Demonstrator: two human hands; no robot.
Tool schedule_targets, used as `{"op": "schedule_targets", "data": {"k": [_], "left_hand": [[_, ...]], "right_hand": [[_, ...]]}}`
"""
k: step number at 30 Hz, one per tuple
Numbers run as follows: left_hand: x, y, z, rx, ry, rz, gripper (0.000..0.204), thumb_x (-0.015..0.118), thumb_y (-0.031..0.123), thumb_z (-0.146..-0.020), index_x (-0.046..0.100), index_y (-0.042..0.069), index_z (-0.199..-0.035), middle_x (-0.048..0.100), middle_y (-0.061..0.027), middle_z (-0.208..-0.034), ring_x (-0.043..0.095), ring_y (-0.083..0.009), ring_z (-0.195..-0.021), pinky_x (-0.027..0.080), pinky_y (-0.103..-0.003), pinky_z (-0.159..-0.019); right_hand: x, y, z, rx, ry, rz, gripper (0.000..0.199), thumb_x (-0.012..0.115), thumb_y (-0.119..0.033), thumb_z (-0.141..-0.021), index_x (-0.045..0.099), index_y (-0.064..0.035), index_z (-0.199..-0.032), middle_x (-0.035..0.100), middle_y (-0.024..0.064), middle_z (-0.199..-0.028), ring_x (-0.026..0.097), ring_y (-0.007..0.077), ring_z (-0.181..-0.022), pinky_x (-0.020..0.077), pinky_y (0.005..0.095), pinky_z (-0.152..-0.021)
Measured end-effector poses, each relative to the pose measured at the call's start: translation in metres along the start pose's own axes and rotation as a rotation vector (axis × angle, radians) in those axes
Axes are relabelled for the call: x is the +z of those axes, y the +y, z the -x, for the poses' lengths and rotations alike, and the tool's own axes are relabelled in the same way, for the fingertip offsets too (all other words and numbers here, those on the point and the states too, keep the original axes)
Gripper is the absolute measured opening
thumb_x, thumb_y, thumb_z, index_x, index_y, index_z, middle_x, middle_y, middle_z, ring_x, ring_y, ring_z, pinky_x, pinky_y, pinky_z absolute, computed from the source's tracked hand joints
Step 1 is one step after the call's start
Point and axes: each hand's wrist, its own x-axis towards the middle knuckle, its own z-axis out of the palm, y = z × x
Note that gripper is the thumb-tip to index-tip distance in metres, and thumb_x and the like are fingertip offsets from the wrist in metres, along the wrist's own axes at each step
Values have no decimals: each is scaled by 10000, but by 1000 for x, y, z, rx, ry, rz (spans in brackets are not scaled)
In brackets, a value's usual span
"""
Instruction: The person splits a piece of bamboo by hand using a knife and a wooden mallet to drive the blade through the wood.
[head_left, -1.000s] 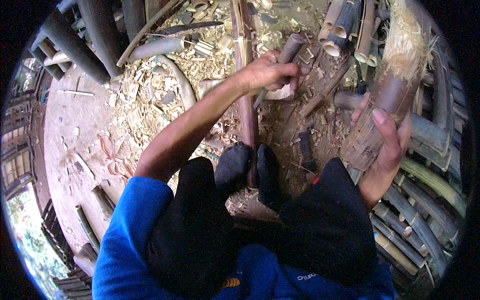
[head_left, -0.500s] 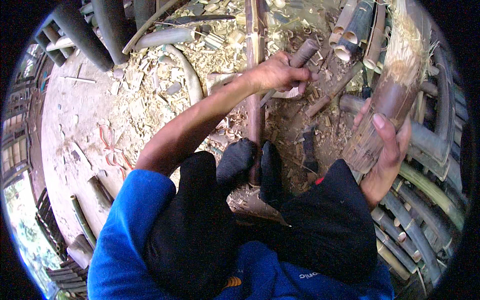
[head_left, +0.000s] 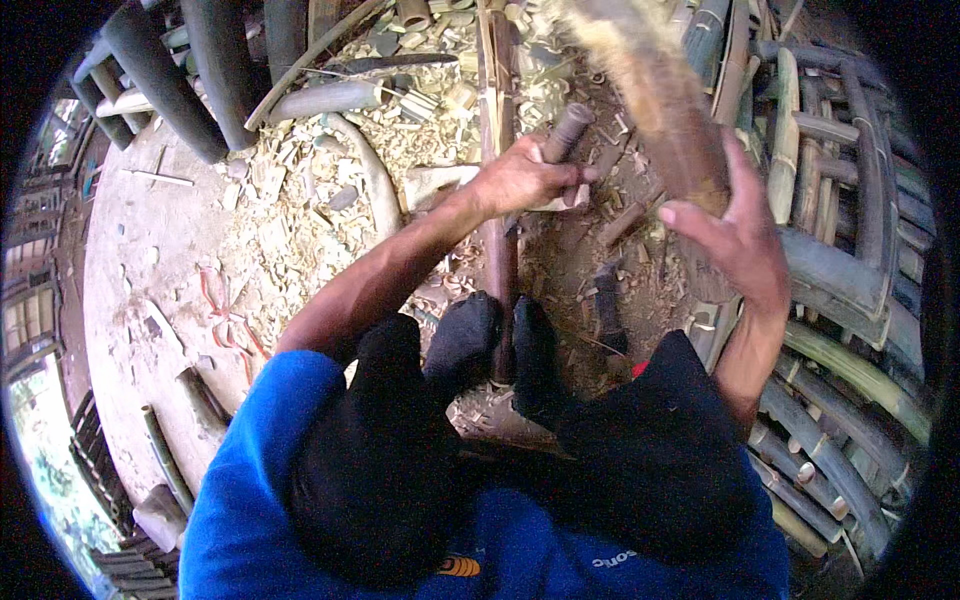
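Note:
My left hand point(head_left: 525, 182) is closed around the ridged brown handle of a chisel point(head_left: 568, 132). Its thin blade slants down to a brown bamboo pole point(head_left: 503, 258) that runs away from me. Two dark-socked feet point(head_left: 465, 340) press against the pole's near end from either side. Over to the right, my right hand point(head_left: 745, 235) grips a thick wooden mallet point(head_left: 690, 150), raised and blurred, with a frayed pale far end. The mallet is apart from the chisel handle. My left fingers partly hide the blade.
Wood chips and shavings point(head_left: 280, 210) cover the ground ahead. A curved pale piece point(head_left: 375, 175) lies left of the pole. Orange-handled pliers point(head_left: 225, 320) rest on the left. Bamboo frames and poles point(head_left: 850, 270) crowd the right side; dark bamboo lengths point(head_left: 165, 80) stand far left.
My right hand has swung the mallet left and away from me, toward the chisel handle. The left hand still holds the chisel at the pole, a little nearer me in view.

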Motion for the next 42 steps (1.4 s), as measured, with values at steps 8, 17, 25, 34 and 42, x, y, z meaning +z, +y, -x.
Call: {"op": "schedule_targets", "data": {"k": [8, 17, 25, 34, 42], "left_hand": [[7, 1, 0, 41, -87, 26, 183, 606, 198, -928, 674, 28, -934, 642, -5, -706, 499, -57, -562, 392, -223, -496], [7, 30, -7, -84, 33, -314, 212, 654, 202, -910, 618, 7, -987, 587, -66, -666, 534, -136, -564, 471, -287, -549], [18, 33, -51, 45, 80, -533, 258, 705, 319, -869, 726, 62, -859, 691, -88, -748, 654, -206, -653, 527, -409, -605], [24, 16, -2, 563, 195, -285, 135, 627, 134, -810, 698, 28, -853, 691, -108, -772, 651, -219, -659, 543, -353, -641], [-147, 28, 15, 455, 670, 811, 520, 500, 503, -969, 583, 3, -1085, 456, -1, -682, 446, -141, -618, 422, -294, -606]], "right_hand": [[-30, -39, 11, 185, 247, -195, 713, 757, -258, -725, 478, 83, -1286, 610, 170, -1134, 582, 277, -1069, 454, 326, -924], [-2, -2, 21, 72, 21, -27, 868, 761, -216, -741, 312, 84, -1421, 499, 185, -1325, 488, 232, -1216, 354, 328, -1045], [-8, -39, 34, 104, 375, -495, 670, 702, -211, -706, 440, 47, -1267, 592, 155, -1016, 626, 229, -818, 518, 351, -708], [-15, -31, 44, 140, 478, -385, 668, 730, -221, -644, 480, 37, -1207, 603, 146, -965, 625, 214, -762, 517, 343, -714], [-11, -23, 53, 172, 448, -458, 671, 724, -233, -660, 476, 57, -1213, 594, 156, -1012, 625, 221, -791, 520, 349, -689]]}}
